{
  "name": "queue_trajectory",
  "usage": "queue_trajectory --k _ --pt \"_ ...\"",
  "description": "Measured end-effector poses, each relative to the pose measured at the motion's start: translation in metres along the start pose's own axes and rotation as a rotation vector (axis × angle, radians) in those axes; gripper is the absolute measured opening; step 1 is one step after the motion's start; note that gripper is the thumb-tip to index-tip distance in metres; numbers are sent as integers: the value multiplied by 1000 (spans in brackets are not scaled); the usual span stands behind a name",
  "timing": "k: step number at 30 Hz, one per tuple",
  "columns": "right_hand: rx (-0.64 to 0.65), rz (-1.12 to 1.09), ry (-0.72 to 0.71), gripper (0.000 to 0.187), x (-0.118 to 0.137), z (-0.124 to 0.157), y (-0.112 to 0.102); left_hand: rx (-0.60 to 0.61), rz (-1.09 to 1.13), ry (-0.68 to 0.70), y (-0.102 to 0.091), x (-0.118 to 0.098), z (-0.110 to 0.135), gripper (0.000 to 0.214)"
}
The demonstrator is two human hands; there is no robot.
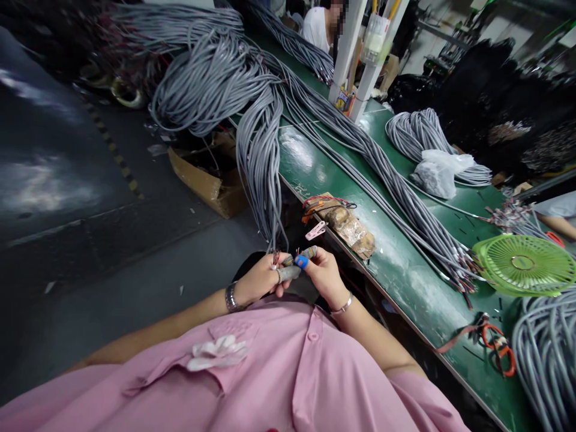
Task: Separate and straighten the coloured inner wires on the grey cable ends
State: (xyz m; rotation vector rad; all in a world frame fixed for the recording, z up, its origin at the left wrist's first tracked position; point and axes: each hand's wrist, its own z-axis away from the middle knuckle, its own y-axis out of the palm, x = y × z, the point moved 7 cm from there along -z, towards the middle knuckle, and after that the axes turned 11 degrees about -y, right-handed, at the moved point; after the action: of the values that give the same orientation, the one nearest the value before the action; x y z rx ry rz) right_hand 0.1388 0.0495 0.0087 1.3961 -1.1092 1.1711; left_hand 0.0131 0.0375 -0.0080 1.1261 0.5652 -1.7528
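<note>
My left hand [257, 279] is closed around the end of a grey cable, with grey covers on some fingers. Just above it, thin dark and reddish wires [276, 257] stick out from the hanging grey cable bundle [261, 162]. Close against it, my right hand [327, 277] is pinched, a blue wrap on the thumb and a grey-yellow cover on a finger. Fine wire tips [297, 252] show between the two hands; the exact grip is partly hidden by the fingers.
The green table [297, 150] carries long grey cables [382, 162], a taped wooden block [348, 228], a pink clip [315, 230], a green fan [524, 263] and orange-handled scissors [497, 348]. A cardboard box [207, 180] stands on the floor. Another person [316, 29] sits beyond the table.
</note>
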Motion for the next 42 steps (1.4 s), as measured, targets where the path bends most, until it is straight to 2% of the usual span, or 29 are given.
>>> queue_trajectory --k 5,9,15,22,26,32,42 --pt "-42 -2 38 33 -3 1 -3 -111 208 -16 -12 1 -3 24" --pt "-31 -18 37 33 -4 0 -4 -181 358 21 -17 2 -3 21" --pt "2 -13 29 29 -3 -1 -7 -203 200 39 -12 -4 2 21" --pt "112 -47 54 30 -1 -1 -1 -123 -8 34 -1 -5 -1 24" --pt "48 -100 95 28 -11 -1 -3 -92 -61 32 2 -2 -3 25" --pt "-85 -158 117 30 -19 4 -7 -173 14 22 -6 3 -5 21" --pt "-124 -229 161 27 -27 5 -2 -198 74 31 -8 6 -5 22"
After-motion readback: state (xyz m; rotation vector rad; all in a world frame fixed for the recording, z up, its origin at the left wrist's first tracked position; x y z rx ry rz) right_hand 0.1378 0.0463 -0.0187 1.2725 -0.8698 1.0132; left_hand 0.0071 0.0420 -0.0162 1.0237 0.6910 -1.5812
